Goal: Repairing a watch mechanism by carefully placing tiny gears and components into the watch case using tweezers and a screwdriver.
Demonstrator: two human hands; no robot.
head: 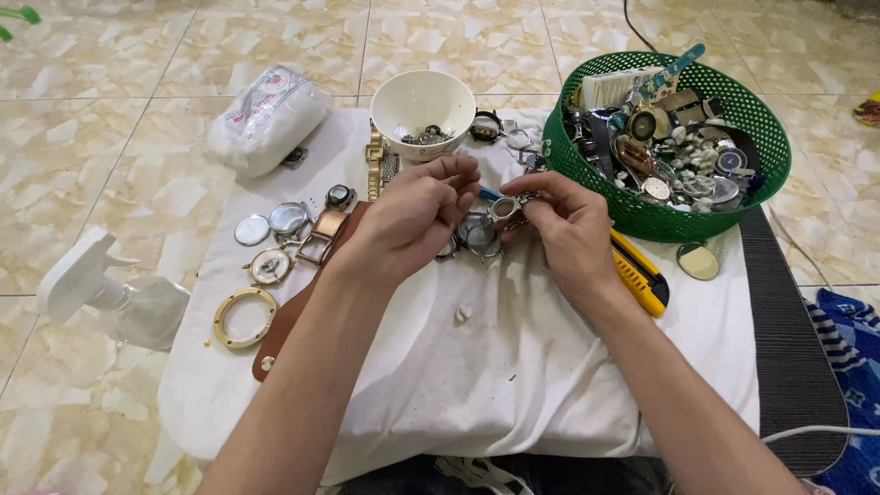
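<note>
**Holding a small watch case over a cluttered white cloth**

Gripping a small round metal watch case (503, 207) between them, both hands meet above the middle of a white cloth (513, 367) spread on a tiled floor. The right hand (570, 229) pinches the case with thumb and fingertips; the left hand (414, 215) curls in beside it, fingers bent close at the case's left edge, though whether it holds a tool cannot be told. Just below the hands lie more silver watch cases (478, 236). A white bowl (423, 108) with small parts stands beyond the hands, and a green mesh basket (667, 147) heaped with watches sits to the right. A yellow utility knife (642, 273) lies by the right wrist. Left of the hands rest a brown leather strap (293, 316), a gold bezel ring (244, 317) and a spray bottle (110, 298).
</note>
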